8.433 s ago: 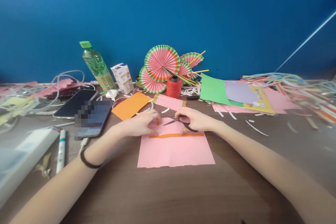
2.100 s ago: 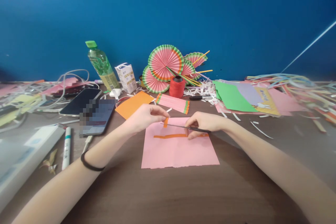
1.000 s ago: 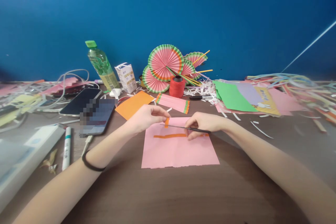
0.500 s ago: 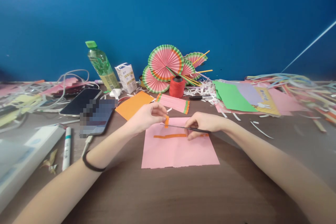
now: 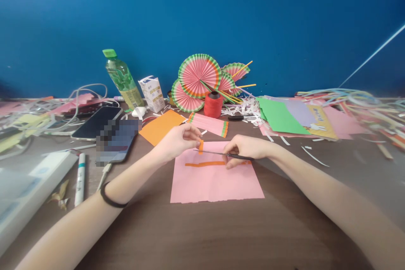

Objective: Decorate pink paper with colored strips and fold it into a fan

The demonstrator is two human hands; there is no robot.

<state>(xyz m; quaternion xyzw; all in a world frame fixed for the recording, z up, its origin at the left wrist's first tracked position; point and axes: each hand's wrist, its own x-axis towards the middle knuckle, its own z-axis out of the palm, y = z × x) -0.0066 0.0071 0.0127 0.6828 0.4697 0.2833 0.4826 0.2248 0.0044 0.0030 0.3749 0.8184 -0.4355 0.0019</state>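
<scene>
A: Entry one, left hand (image 5: 182, 139), centre of frame?
B: Fingers closed in a pinch on the upper end of a short orange strip (image 5: 201, 145).
A: Entry two, right hand (image 5: 243, 147)?
B: Right of centre, gripping black-handled scissors (image 5: 215, 152); blades point left, crossing the short strip.
A: Beneath them?
B: One pink sheet (image 5: 215, 183), centre, lower edge ragged. A long orange strip (image 5: 204, 163) runs across it, its right part partly behind the right-hand fingers.
A: Changes noted?
B: Against half a second ago, next to none. Against the oldest view — blades parted then, now lying nearly in one line at the strip. I judge the cutting paused; no severed piece visible.
A: Adjacent stock?
B: Orange sheet (image 5: 161, 126), left of centre; pleated pink strip (image 5: 208, 124), above centre; red spool (image 5: 213, 105), just above that; paper fans (image 5: 199, 75), upper centre.
</scene>
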